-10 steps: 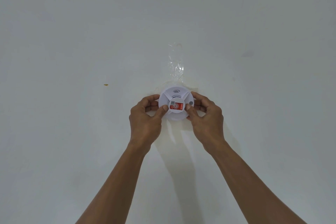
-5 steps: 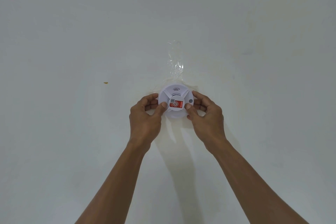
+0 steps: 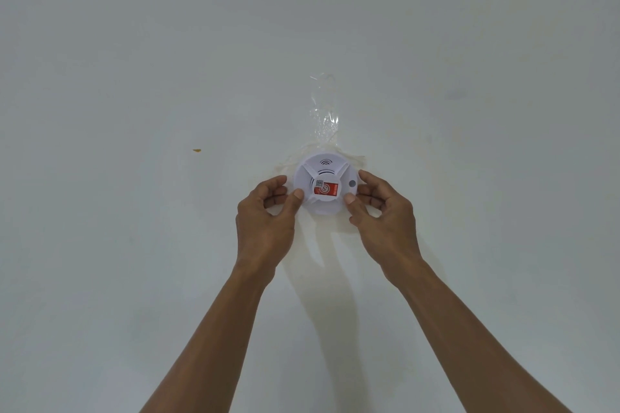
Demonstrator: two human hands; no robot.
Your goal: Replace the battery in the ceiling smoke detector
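A round white smoke detector [image 3: 324,167] sits against the white ceiling, with a red sticker and a small code label at its middle and a grey button on its right side. My left hand [image 3: 265,221] grips its left rim, thumb on the lower front face and fingers curled behind the edge. On the opposite rim my right hand [image 3: 385,214] holds it the same way, thumb at the lower right. No battery is visible.
A crumpled strip of clear tape [image 3: 323,114] runs up the ceiling from the detector's top edge. Yellowish stains surround the detector. A small orange speck [image 3: 197,150] marks the ceiling to the left.
The sticker has turned slightly clockwise and the detector sits a little higher in view. Both hands have loosened, with fingers spread further from the rim than before.
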